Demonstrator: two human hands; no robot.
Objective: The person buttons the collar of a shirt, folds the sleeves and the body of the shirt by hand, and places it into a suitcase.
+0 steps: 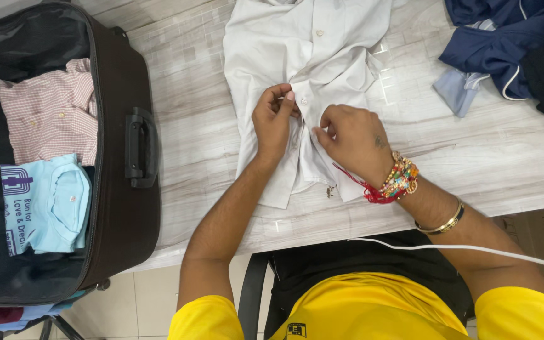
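Shirt (310, 56) buttoned above both pinches; left hand (273, 123) and right hand (352, 141) grasp placket, lower buttons left.

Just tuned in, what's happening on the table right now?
A person seated at the pale wood-grain table is working on a white button-up shirt spread in front of them. The left hand and right hand both pinch the shirt's front placket near a button. An open dark suitcase on the left holds a folded pink checked shirt and a light blue tee. Navy clothing lies at top right.
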